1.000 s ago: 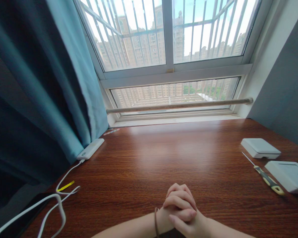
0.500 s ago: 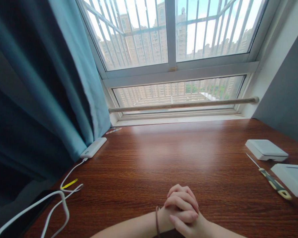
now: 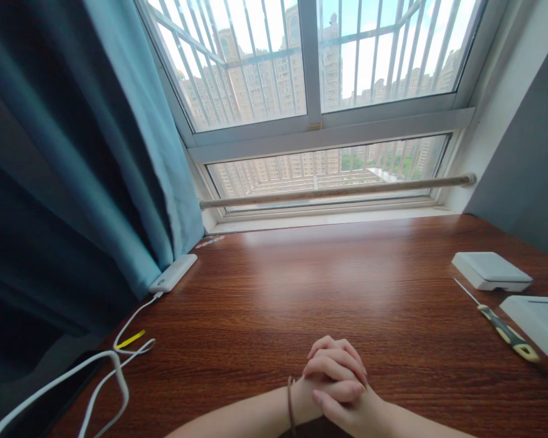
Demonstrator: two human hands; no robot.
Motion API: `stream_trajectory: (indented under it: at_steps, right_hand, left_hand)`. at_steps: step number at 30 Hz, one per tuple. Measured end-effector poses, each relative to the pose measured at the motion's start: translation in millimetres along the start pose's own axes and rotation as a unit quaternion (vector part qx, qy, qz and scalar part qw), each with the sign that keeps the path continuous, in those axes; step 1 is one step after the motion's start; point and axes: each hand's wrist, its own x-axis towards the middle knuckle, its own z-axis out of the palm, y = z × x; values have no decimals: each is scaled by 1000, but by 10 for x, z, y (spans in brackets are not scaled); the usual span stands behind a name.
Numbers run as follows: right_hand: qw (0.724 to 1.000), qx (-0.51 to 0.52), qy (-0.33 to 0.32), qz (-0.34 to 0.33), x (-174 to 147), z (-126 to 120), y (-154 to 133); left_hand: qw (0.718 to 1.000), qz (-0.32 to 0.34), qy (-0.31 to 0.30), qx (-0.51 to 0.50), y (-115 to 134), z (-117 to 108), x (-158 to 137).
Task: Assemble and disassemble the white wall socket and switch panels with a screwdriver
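Observation:
At the near edge of the table [image 3: 256, 316], my left hand [image 3: 311, 392] and my right hand [image 3: 354, 410] are clasped, their fingers interlaced and closed over each other. No object shows between them, though the palms are hidden. A thin brown band [image 3: 291, 401] circles my left wrist. Far off to the right lies a screwdriver [image 3: 506, 331] with a dark green and cream handle, its shaft pointing toward the window. Beside it sit two white box-shaped devices, one farther back [image 3: 492, 271] and one nearer [image 3: 536, 319], partly cut off by the frame.
A white power bank [image 3: 173, 274] rests by the blue curtain [image 3: 164, 182] on the left, with a white cable [image 3: 137, 316] plugged in. The cable has a yellow tie [image 3: 131, 339] and loops off the near left edge. A barred window [image 3: 315, 125] and a horizontal rail [image 3: 338, 193] stand behind.
The view has tilted very slightly, so things on the right appear a little higher. My hands stay clasped in the same place.

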Motion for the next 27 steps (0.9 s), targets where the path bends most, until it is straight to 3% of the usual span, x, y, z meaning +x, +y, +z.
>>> stream_trajectory:
  at_steps: [6,12,27]
  right_hand:
    - [1000,4,-3,9,-25,31,42]
    - [1000,-1,5,19,-50,45,63]
    - [999,-14,24,16,-26,32,13]
  left_hand:
    - [998,36,-47,-1,-64,-16,22]
    - [997,57,-45,-27,-145,-4,50]
    - [995,67,-69,-38,-85,-23,60]
